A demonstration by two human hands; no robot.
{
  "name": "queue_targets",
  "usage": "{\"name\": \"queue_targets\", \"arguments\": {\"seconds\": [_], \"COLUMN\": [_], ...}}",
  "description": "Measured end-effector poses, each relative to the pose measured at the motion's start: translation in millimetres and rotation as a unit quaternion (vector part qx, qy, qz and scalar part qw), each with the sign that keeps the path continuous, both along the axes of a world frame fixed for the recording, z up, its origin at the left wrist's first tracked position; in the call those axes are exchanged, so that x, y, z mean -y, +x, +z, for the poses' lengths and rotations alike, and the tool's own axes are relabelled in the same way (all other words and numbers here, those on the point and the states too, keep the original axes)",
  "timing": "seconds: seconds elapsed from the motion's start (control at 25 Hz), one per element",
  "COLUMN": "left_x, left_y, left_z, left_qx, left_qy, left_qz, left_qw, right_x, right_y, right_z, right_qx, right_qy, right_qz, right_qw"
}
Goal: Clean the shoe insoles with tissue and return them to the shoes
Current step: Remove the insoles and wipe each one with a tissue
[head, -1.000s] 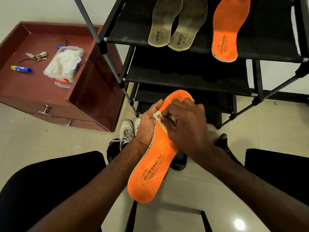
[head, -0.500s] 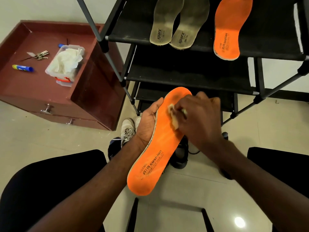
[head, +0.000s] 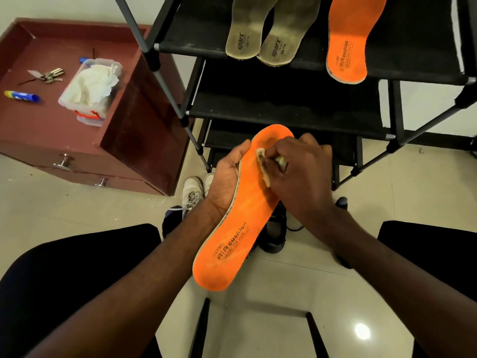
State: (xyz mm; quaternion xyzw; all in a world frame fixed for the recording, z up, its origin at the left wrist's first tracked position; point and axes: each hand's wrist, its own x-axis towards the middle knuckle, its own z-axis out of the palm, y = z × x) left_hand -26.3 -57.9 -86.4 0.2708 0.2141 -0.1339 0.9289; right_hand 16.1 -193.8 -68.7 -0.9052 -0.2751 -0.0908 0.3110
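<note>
My left hand point(head: 227, 177) holds an orange insole point(head: 240, 220) by its left edge, toe end pointing away, above my lap. My right hand point(head: 296, 174) pinches a crumpled tissue point(head: 263, 164) and presses it on the insole's upper half. A second orange insole point(head: 348, 40) and two grey insoles point(head: 260, 29) lie on the top shelf of the black rack point(head: 296, 104). On the floor under my hands stand a white shoe point(head: 192, 192) and a black shoe point(head: 275, 231), both partly hidden.
A maroon drawer cabinet point(head: 77, 140) stands at the left, bearing a clear tub of tissues point(head: 90, 86), keys point(head: 50, 74) and a blue tube point(head: 22, 96). My dark-clothed knees frame the tiled floor point(head: 271, 293).
My right hand with the tissue has rubbed up the insole toward its toe end and come slightly back. The left hand keeps the same grip.
</note>
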Motion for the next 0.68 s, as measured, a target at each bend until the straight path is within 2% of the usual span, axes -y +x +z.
{"name": "queue_targets", "arguments": {"seconds": [0.12,0.2,0.28,0.36,0.44,0.56,0.6,0.68], "left_x": [-1.6,5.1,3.6,-4.5,-7.1,1.7,1.6,-0.5], "left_y": [-3.5,-8.5,-6.1,-2.8,-3.1,-6.4,-4.9,-5.0], "left_z": [-5.3,-3.6,-3.7,-8.1,-8.6,-12.0,-13.9,-18.0], "left_qx": [-0.01,-0.002,0.001,0.009,0.005,0.002,0.001,-0.025], "left_qy": [-0.01,-0.035,-0.045,-0.053,-0.062,-0.041,-0.063,-0.092], "left_qz": [-0.006,-0.031,-0.036,-0.017,-0.019,-0.082,-0.086,-0.069], "left_qw": [1.0,0.999,0.998,0.998,0.998,0.996,0.994,0.993], "right_x": [3.5,11.2,5.2,-4.5,3.2,13.5,10.5,1.7], "right_y": [-14.0,3.8,11.0,-3.1,-5.4,12.9,11.2,-3.6], "right_z": [-2.1,-1.0,2.2,-0.1,-1.9,-3.1,-3.0,-4.2], "right_qx": [0.036,0.055,0.031,0.02,0.043,0.044,0.025,0.019], "right_qy": [-0.022,-0.044,-0.028,-0.004,-0.025,-0.037,-0.023,-0.012], "right_qz": [0.073,0.02,-0.004,0.066,0.109,0.01,0.007,0.069], "right_qw": [0.996,0.997,0.999,0.998,0.993,0.998,0.999,0.997]}}
